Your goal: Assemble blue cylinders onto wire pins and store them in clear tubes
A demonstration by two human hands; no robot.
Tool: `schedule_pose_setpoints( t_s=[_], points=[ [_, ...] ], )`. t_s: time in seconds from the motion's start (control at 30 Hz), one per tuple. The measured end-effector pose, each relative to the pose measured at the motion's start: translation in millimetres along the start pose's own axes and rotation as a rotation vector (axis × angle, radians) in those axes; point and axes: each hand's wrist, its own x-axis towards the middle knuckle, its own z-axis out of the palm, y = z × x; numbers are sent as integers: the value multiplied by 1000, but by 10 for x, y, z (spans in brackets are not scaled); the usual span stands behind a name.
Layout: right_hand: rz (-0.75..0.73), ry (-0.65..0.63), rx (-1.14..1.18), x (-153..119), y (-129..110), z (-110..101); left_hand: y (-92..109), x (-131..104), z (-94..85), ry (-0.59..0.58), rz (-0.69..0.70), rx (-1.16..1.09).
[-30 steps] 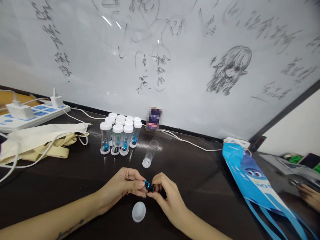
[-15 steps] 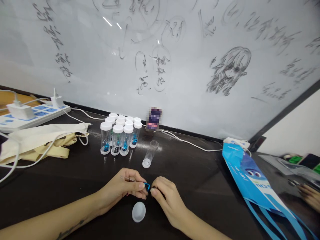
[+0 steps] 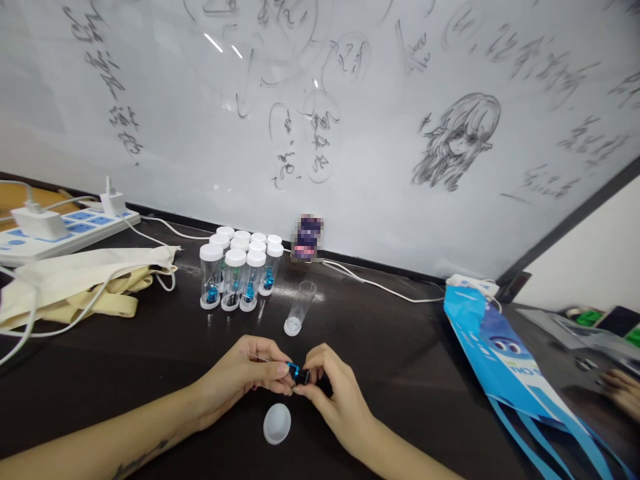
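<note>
A white, rounded cap [image 3: 277, 424] lies on the dark, glossy table [image 3: 395, 347]. Just beyond, the left hand [image 3: 253, 370] pinches a small blue-and-black piece [image 3: 295, 371], the right hand [image 3: 337, 393] clamped on its black end. Clear, white-capped cylindrical tubes [image 3: 234, 280] stand near the table's far edge.

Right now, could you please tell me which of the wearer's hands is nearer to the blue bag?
Right. The right hand is left of the blue bag, with table between them; the left hand is farther left, past the right one.
</note>
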Motion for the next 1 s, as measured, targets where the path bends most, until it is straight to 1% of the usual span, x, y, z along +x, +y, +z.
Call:
schedule_pose_setpoints(
  t_s=[0.13, 0.33, 0.43, 0.57, 0.73, 0.93, 1.0],
  points=[
    [-8, -7, -3, -6, -1, -9, 11, -3, 16, -2, -4, -8],
    [-17, -120, -116, 25, -58, -44, 11, -1, 18, -3, -8, -11],
    [13, -108, -106, 17, -73, -41, 10, 7, 12, 9, 4, -20],
    [-2, -63, -49, -1, -60, -28, 9, 7, 5, 11, 7, -21],
    [-2, -72, -78, 3, -60, -34, 10, -4, 12, -4, 5, -11],
    [5, -125, -136, 19, -91, -59, 15, -23, 33, -2, -15, 27],
    [13, -111, -124, 16, -78, -51, 6, -23, 28, 1, -8, 13]
  ],
)
